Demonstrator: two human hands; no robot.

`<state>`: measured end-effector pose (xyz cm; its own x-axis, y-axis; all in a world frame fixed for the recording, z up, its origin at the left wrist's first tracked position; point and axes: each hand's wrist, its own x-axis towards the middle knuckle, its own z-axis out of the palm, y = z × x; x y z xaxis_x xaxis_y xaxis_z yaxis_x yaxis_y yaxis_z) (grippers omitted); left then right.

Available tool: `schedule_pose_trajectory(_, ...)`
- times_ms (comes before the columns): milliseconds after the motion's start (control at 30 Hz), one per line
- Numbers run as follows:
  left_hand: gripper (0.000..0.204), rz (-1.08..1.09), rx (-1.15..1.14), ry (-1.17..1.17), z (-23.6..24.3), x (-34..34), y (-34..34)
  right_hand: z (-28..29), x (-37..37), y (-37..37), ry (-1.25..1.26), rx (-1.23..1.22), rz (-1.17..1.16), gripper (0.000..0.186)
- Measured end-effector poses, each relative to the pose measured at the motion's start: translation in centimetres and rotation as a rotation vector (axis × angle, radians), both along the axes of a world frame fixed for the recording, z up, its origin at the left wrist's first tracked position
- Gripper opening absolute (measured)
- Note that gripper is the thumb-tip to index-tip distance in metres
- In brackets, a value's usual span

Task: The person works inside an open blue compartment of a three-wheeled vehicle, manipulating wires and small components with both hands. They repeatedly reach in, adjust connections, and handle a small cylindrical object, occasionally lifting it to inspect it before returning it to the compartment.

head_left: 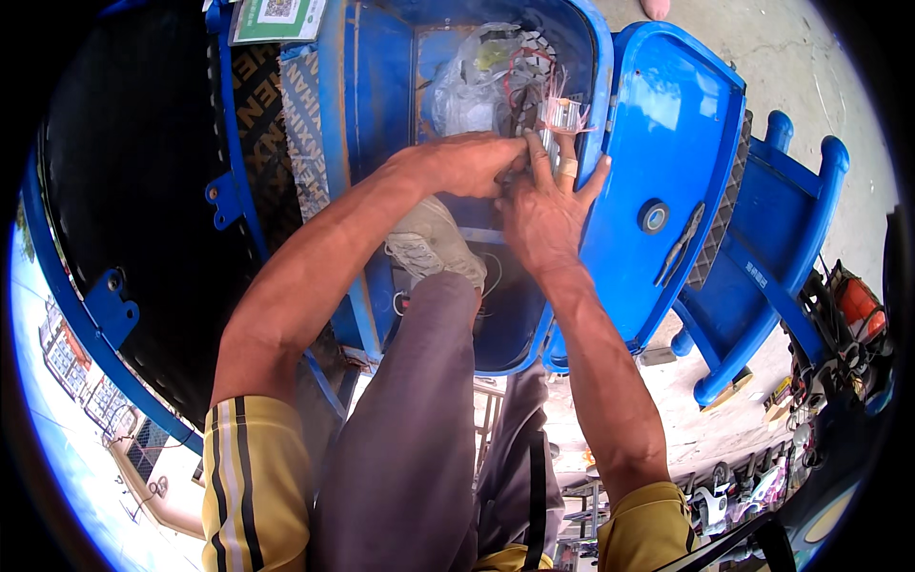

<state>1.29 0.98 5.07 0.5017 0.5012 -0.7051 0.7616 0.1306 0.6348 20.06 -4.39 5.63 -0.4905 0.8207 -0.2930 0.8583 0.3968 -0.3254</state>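
Note:
My left hand (474,164) is closed, thumb and fingers pinched together low inside a blue metal compartment; what lies between them is hidden. Right beside it, my right hand (545,217) grips the lower end of a silver finned metal case (564,116). Its little finger sticks out, and another finger wears a pale bandage. Thin pink and red wires (558,91) spread from the case. Left of it rests a clear plastic bag (467,86) beside small pale connectors (536,46) and red wire.
A blue panel (658,124) hangs open at right, bearing a tape roll (654,216) and a dark slim tool (680,245). Beyond it stands a blue tubular frame (762,248). My shoe (429,243) rests in the compartment. A black seat-like surface (133,172) fills the left.

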Motion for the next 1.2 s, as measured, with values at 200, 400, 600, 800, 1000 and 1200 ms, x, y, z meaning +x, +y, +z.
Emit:
schedule_pose_trajectory(200,0.042,0.023,-0.028,-0.018,0.0,-0.1,0.0,-0.5,0.1,0.0,0.056,0.025,-0.029,0.022)
schedule_pose_trajectory(400,0.032,0.085,-0.068,-0.002,-1.1,-0.3,-0.1,-0.5,0.3,-0.1,0.164,0.013,-0.055,0.012)
schedule_pose_trajectory(600,0.027,0.014,0.020,0.094,0.0,0.2,0.1,0.0,0.6,0.1,0.156,-0.046,-0.035,0.011)
schedule_pose_trajectory(800,0.030,0.022,0.340,0.147,-1.1,0.0,-1.0,0.0,0.5,0.2,0.147,-0.037,-0.030,0.008)
schedule_pose_trajectory(1000,0.027,0.051,0.219,0.265,0.8,-1.0,0.1,0.7,0.6,0.4,0.147,-0.061,-0.031,0.004)
schedule_pose_trajectory(1200,0.023,0.001,0.054,0.140,2.3,-0.9,-0.7,0.1,0.6,0.3,0.181,-0.033,-0.050,0.006)
